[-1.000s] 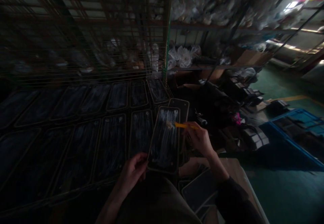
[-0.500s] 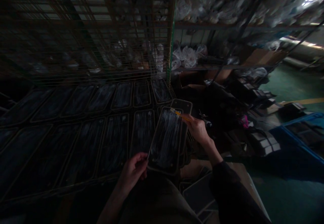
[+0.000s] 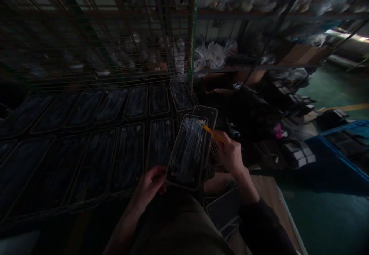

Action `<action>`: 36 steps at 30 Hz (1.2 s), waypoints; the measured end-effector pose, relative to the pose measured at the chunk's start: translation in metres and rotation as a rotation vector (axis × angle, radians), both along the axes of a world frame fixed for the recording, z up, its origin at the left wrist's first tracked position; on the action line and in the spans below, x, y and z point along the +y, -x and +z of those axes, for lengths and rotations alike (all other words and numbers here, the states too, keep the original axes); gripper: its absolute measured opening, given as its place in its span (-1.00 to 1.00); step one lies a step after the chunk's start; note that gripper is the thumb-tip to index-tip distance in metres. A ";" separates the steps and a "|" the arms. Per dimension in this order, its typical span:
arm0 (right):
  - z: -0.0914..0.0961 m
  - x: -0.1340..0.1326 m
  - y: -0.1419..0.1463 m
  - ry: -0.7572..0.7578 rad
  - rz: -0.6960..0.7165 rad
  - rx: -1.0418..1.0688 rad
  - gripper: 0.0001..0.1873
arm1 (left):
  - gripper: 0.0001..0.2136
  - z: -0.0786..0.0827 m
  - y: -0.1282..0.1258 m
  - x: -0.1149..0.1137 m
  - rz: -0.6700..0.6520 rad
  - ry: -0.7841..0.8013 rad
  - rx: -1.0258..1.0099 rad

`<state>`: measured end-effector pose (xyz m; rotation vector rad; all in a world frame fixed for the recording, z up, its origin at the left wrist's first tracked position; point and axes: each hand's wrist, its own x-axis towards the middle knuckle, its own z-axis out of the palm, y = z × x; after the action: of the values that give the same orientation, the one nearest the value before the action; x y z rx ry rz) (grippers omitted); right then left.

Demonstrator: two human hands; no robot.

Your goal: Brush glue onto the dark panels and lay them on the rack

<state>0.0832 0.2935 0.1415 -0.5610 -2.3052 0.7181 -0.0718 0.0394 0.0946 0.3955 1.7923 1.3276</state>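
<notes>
My left hand [image 3: 151,184] grips the lower left edge of a dark rectangular panel with rounded corners [image 3: 187,155], which is tilted in front of me. Whitish streaks run lengthwise over the panel's face. In my right hand [image 3: 230,151] is a brush with a yellow handle [image 3: 212,132], its tip at the panel's upper right part. Beneath the held panel, a similar dark panel without visible streaks [image 3: 211,113] sticks out at the top right. Rows of streaked dark panels [image 3: 128,157] lie to the left on a wire rack.
A wire mesh frame [image 3: 191,55] stands behind the rows. Shelves with plastic bags [image 3: 216,55] fill the back. At right are a blue crate [image 3: 343,137] and bundled dark pieces [image 3: 298,153]. More dark panels [image 3: 225,205] lie on cardboard [image 3: 268,193] below my right arm.
My right hand and the brush have shifted slightly right and down relative to the panel's top edge. My left hand keeps its hold. The whole view has tilted a little downward.
</notes>
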 end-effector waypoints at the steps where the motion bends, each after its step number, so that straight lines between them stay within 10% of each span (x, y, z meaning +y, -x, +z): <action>1: -0.001 0.006 0.005 -0.012 -0.011 0.001 -0.76 | -0.58 0.001 0.000 0.000 -0.010 0.000 0.004; 7: -0.012 0.002 0.016 -0.009 0.114 -0.086 -0.77 | -0.59 0.000 0.001 -0.001 -0.013 -0.004 -0.005; 20: 0.003 -0.086 -0.053 0.265 0.541 -0.247 -0.73 | -0.66 -0.006 0.005 -0.001 -0.056 0.038 0.031; 36: 0.003 -0.078 -0.107 0.417 0.300 -0.207 -0.71 | -0.66 0.007 -0.003 -0.006 -0.030 -0.041 -0.100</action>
<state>0.1900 0.2157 0.1447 -0.4935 -2.4702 1.3617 -0.0684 0.0338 0.1015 0.3705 1.6730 1.3420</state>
